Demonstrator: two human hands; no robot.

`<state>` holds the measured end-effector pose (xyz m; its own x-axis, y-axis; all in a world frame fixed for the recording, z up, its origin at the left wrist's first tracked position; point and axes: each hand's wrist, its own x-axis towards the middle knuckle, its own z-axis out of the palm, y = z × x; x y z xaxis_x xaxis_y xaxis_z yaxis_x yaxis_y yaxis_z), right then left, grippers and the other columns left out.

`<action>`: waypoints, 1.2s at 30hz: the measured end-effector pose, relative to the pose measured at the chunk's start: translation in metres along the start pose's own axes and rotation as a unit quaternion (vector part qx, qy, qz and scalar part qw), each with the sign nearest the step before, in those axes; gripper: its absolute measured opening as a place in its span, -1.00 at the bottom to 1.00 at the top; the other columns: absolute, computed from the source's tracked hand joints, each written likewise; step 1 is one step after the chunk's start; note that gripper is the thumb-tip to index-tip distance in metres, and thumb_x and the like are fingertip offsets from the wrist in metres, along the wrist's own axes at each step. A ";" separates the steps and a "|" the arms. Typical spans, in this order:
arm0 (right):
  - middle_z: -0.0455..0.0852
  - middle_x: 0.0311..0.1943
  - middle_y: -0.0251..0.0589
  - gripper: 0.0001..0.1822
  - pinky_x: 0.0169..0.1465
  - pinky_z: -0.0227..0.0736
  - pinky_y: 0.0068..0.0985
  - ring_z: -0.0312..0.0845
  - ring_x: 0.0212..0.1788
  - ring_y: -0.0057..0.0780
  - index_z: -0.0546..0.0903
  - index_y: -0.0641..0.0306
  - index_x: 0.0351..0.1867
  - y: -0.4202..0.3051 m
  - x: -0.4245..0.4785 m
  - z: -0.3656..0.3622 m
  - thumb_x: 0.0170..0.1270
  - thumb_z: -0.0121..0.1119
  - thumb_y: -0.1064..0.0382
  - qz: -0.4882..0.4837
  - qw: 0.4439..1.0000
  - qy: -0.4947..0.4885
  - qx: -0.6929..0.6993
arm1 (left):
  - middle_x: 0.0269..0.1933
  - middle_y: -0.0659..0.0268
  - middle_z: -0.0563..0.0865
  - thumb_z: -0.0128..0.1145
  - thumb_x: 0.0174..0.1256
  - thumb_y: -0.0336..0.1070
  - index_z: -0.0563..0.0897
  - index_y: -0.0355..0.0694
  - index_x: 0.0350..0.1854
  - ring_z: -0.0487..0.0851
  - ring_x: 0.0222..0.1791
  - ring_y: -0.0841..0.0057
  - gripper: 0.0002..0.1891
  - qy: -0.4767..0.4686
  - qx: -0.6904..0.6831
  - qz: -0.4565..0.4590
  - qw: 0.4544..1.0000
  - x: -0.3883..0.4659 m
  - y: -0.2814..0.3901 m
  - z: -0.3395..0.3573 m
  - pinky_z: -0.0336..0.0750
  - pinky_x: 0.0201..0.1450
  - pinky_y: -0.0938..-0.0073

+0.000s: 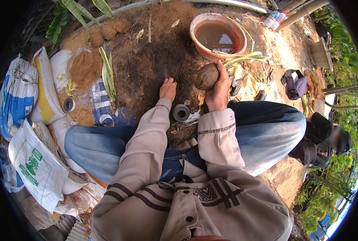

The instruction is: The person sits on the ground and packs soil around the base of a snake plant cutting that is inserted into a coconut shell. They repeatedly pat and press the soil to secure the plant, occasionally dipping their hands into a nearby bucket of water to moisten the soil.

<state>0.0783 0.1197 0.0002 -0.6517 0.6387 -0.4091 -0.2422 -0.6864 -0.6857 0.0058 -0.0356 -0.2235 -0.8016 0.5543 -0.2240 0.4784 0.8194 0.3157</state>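
In my right hand (pixel 219 87) is a brown, rounded ball of fibre and soil (pixel 207 76), held at its side between thumb and fingers. A long yellow-green snake plant leaf (pixel 248 56) extends to the right from behind the thumb; its join to the ball is hidden. My left hand (pixel 168 89) is low over the dark soil (pixel 142 63), fingers curled downward. Whether those fingers hold anything is hidden. Between my wrists, on the ground, stands a dark roll (pixel 181 113) with a hollow core.
A clay basin (pixel 197 45) of muddy water stands ahead. Fibre balls (pixel 109 31) with snake plants, loose coconut fibre (pixel 85 67), a tape roll (pixel 69 104) and filled sacks (pixel 17 96) lie left. Plastic bottles (pixel 275 19) are at upper right; a person in dark clothing (pixel 320 144) is behind my right knee.
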 end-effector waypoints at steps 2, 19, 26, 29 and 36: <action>0.77 -0.20 -0.05 -0.69 -0.10 0.69 -0.31 0.76 -0.19 -0.26 0.59 0.39 0.01 -0.002 -0.001 -0.001 0.53 0.16 0.13 0.014 1.000 -0.006 0.002 | 0.03 0.20 0.68 0.22 0.48 -0.29 0.79 -0.27 -0.11 0.63 0.16 0.22 -0.82 0.017 -0.007 0.008 1.000 -0.001 -0.001 0.001 0.65 0.20 0.23; 0.79 -0.04 -0.14 -0.61 0.12 0.65 -0.30 0.76 0.02 -0.22 0.58 0.21 0.15 -0.006 -0.014 0.008 0.59 0.10 -0.05 0.014 0.993 -0.097 0.073 | 0.36 0.04 0.57 0.28 0.46 -0.43 0.39 -0.54 0.44 0.70 0.14 0.39 -0.42 -0.008 -0.771 -0.166 0.614 0.010 -0.008 -0.140 0.70 0.18 0.39; 0.70 0.08 -0.23 -0.53 -0.04 0.62 -0.38 0.71 0.02 -0.47 0.50 0.21 0.31 0.006 -0.009 0.010 0.55 0.19 0.00 -0.007 0.997 -0.065 0.041 | 0.17 0.13 0.72 0.29 0.47 -0.41 0.50 -0.54 0.36 0.72 0.04 0.51 -0.50 0.048 -0.740 -0.017 0.671 -0.017 0.045 -0.229 0.68 0.14 0.47; 0.68 0.06 -0.24 -0.46 -0.25 0.54 -0.50 0.69 -0.03 -0.56 0.44 0.18 0.35 0.006 -0.008 0.008 0.52 0.23 -0.04 0.004 0.998 -0.060 0.024 | 0.14 0.16 0.75 0.28 0.47 -0.44 0.58 -0.52 0.29 0.73 0.04 0.55 -0.58 0.097 -0.688 0.023 0.719 -0.039 0.076 -0.249 0.66 0.12 0.49; 0.64 0.13 -0.14 -0.52 -0.08 0.67 -0.43 0.71 0.03 -0.42 0.39 0.20 0.34 0.013 -0.015 0.022 0.57 0.18 0.03 -0.045 0.989 -0.096 0.100 | 0.07 0.12 0.81 0.26 0.37 -0.52 0.77 -0.30 0.12 0.79 0.07 0.25 -0.70 0.349 -0.388 0.156 0.838 -0.062 0.115 -0.239 0.63 0.15 0.35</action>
<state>0.0698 0.0937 0.0108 -0.7408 0.6359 -0.2164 -0.4310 -0.6971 -0.5730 0.0244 -0.0107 0.0465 -0.8251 0.2809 0.4902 0.5435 0.1577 0.8244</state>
